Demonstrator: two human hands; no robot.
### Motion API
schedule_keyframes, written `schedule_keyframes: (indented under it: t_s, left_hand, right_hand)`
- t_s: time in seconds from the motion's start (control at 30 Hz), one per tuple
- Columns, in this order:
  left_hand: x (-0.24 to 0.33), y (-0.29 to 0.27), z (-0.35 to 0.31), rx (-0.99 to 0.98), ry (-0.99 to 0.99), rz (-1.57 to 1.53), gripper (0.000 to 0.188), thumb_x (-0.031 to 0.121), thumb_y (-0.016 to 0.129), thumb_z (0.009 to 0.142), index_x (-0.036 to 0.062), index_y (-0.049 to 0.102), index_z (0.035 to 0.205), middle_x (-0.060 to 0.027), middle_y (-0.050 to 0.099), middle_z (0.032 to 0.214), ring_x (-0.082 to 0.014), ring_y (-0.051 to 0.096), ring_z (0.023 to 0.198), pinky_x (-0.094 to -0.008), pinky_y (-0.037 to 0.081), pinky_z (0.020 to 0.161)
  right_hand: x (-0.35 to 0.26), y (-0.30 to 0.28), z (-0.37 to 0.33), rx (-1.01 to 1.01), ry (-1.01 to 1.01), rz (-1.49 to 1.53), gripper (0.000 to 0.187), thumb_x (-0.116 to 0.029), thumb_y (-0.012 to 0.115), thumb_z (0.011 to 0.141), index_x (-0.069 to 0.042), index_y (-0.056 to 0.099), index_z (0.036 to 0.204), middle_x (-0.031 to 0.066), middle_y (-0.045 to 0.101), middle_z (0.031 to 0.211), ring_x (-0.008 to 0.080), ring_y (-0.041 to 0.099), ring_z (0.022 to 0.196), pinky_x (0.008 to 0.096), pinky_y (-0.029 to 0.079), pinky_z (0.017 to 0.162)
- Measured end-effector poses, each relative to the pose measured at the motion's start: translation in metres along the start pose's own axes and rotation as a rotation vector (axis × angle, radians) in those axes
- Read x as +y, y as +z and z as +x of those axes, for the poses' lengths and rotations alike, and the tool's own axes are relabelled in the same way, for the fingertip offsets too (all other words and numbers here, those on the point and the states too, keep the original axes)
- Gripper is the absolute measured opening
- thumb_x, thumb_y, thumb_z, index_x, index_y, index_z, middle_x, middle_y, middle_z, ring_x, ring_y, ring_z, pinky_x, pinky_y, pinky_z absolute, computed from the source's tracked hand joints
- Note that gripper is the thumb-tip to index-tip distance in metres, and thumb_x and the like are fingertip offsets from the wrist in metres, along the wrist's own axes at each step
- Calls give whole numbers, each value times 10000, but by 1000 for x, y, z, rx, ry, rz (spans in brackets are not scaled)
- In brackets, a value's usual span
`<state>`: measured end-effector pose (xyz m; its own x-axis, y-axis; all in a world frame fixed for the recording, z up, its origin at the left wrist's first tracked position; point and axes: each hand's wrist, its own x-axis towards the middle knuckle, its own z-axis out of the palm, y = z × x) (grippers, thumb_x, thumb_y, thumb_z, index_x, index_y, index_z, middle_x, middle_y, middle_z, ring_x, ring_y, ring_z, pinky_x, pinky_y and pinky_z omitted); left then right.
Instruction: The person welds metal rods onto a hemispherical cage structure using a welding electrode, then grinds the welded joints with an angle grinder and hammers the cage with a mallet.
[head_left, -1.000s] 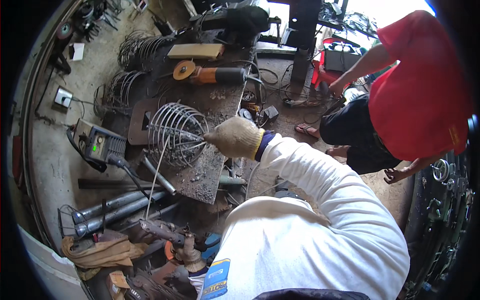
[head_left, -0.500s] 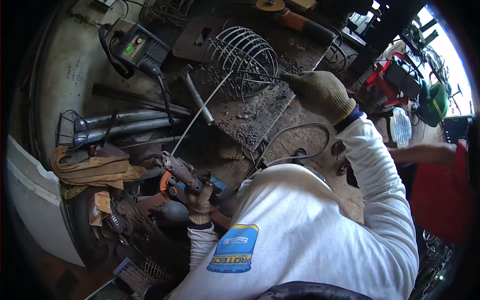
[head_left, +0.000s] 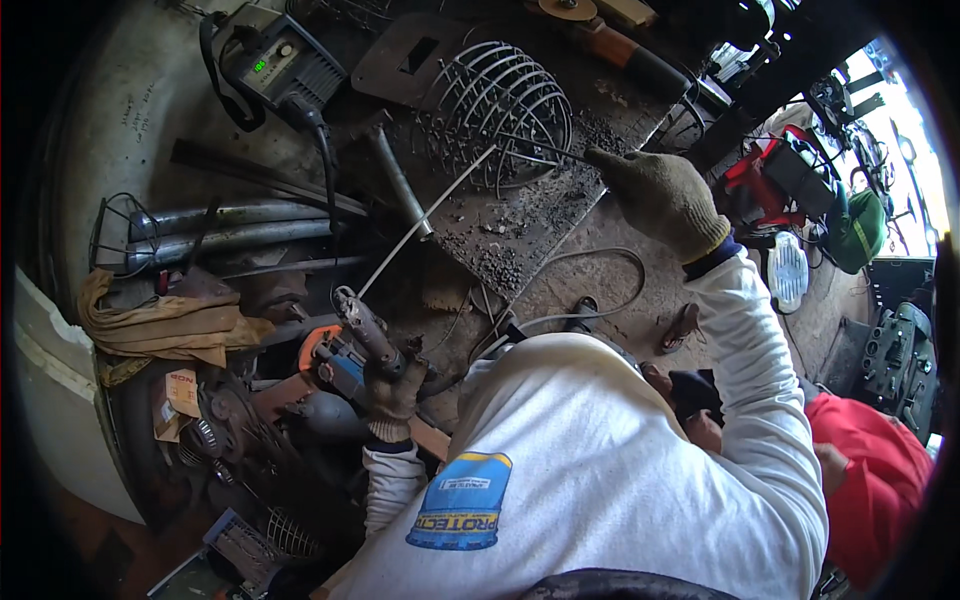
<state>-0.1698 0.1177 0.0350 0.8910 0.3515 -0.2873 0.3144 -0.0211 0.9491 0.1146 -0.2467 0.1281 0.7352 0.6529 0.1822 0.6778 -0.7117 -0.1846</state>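
A round cage of curved metal rods [head_left: 510,100] lies on a dark, grimy work table [head_left: 480,235]. My gloved left hand [head_left: 395,395] is closed around an electrode holder [head_left: 368,330]. From its jaw a long pale welding electrode [head_left: 430,215] slants up to the cage's near side; whether its tip touches cannot be told. At the table's right edge, my gloved right hand [head_left: 670,200] pinches a thin dark rod [head_left: 560,152]. The rod's far end reaches in among the cage bars.
Behind the cage lie a dark welding shield [head_left: 400,62] and an orange angle grinder [head_left: 625,55]. A welding machine [head_left: 282,65] stands far left. A short steel tube [head_left: 397,180] leans at the table's left edge. Someone in red [head_left: 880,480] is close on my right.
The view has shifted slightly. The person in red has come in closer on my right, bending low. Both my hands keep their holds, and the electrode still points at the cage.
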Motion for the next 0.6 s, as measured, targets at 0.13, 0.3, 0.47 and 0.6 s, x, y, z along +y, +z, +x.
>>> schedule_keyframes:
  t_s: [0.13,0.3,0.47,0.6]
  left_hand:
    - [6,-1,5,5,-37,39,335,236,807,818,21,676,1040,-44,702,842,-192,705,732,-333,561,676]
    - [3,-6,12,-25,-5,70,312,226,797,831,16,683,1031,-47,698,828,-186,705,705,-332,568,669]
    - [11,-1,10,-51,-29,69,296,232,796,850,18,698,1030,-53,694,801,-174,707,675,-327,573,644]
    - [9,-2,10,-8,-43,42,299,260,801,851,23,707,1010,-50,691,770,-169,707,675,-331,566,624]
  right_hand:
    - [1,2,0,77,-24,-1,431,-145,644,889,-181,673,1317,120,698,791,332,706,723,440,546,609]
    - [3,1,0,87,-35,23,443,-114,639,872,-176,676,1309,123,696,767,333,699,689,441,539,584]
    - [2,2,0,94,-48,3,438,-110,628,887,-182,670,1316,123,684,745,335,696,684,445,538,581]
    - [2,2,1,101,-50,-2,442,-107,629,883,-182,670,1317,122,676,734,335,693,676,448,535,575]
